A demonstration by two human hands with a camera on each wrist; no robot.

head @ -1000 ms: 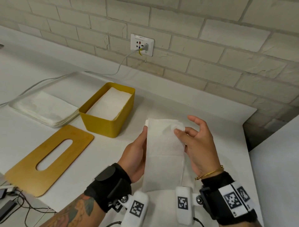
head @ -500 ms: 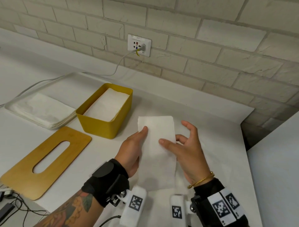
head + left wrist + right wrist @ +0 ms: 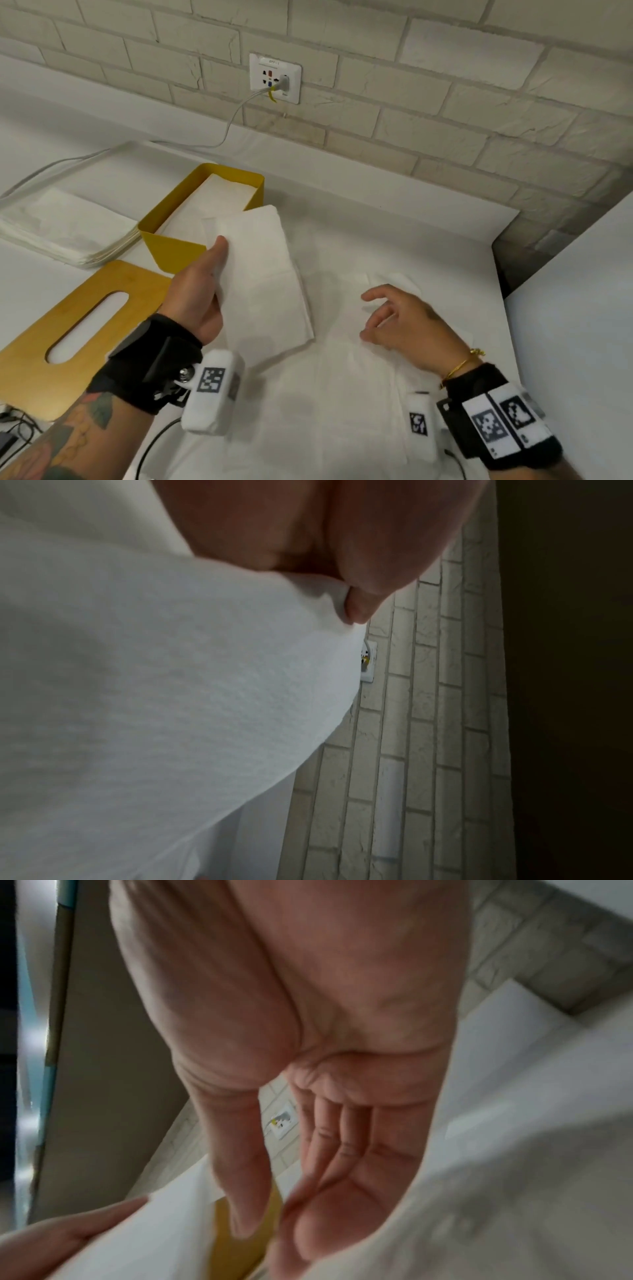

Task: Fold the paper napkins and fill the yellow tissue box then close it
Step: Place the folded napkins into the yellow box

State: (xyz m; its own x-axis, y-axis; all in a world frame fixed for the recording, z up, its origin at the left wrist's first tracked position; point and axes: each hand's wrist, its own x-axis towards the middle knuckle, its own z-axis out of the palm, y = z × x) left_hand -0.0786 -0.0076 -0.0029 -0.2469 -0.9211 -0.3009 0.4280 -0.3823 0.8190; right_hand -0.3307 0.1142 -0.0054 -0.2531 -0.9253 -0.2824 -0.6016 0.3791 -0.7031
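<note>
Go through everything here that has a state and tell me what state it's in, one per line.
yellow tissue box: open, napkins inside
wooden lid: off, flat on the table
folded napkin: held by the left hand beside the box
right hand: open, holding nothing
napkin stack: unfolded, left of the box
wall socket: cable plugged in

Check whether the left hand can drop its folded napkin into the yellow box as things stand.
Probably yes: the left hand holds the folded napkin beside the open yellow box; the wooden lid lies aside, leaving the opening unblocked.
</note>
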